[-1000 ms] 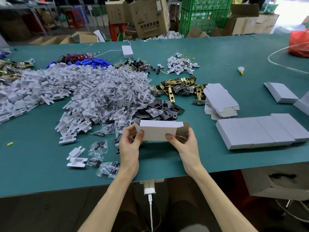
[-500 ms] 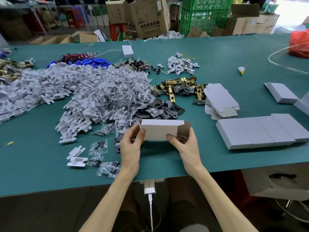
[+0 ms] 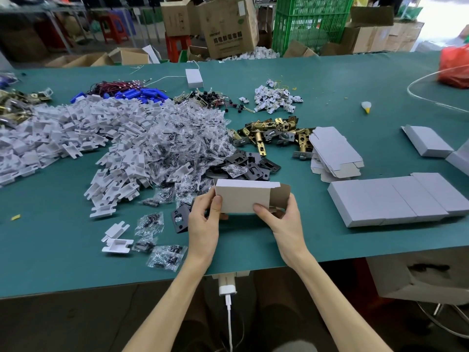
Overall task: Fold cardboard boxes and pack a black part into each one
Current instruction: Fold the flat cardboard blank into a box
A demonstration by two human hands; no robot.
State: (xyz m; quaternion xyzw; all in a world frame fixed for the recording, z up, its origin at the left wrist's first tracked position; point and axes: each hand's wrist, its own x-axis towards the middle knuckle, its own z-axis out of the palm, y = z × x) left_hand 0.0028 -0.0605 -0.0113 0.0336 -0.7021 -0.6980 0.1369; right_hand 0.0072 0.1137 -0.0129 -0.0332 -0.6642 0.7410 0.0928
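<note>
I hold a small grey cardboard box (image 3: 243, 198) above the near part of the green table (image 3: 253, 252). My left hand (image 3: 204, 219) grips its left end with the thumb on the front panel. My right hand (image 3: 284, 219) grips its right end, where a brown flap stands open. A black plate part (image 3: 180, 218) lies flat just left of my left hand. More black plates (image 3: 250, 163) are piled behind the box. A row of folded white boxes (image 3: 396, 199) lies to the right, and a stack of flat box blanks (image 3: 333, 151) sits behind them.
A large heap of white plastic inserts (image 3: 63, 133) and clear bags of screws (image 3: 177, 138) fills the left half. Brass latches (image 3: 274, 130) lie in the middle. A glue bottle (image 3: 366, 106) and a red bag (image 3: 454, 64) are far right. A brown carton (image 3: 429, 278) stands below the table's right edge.
The box has tilted slightly between my hands, its top edge rising a little. Both hands stay at its ends.
</note>
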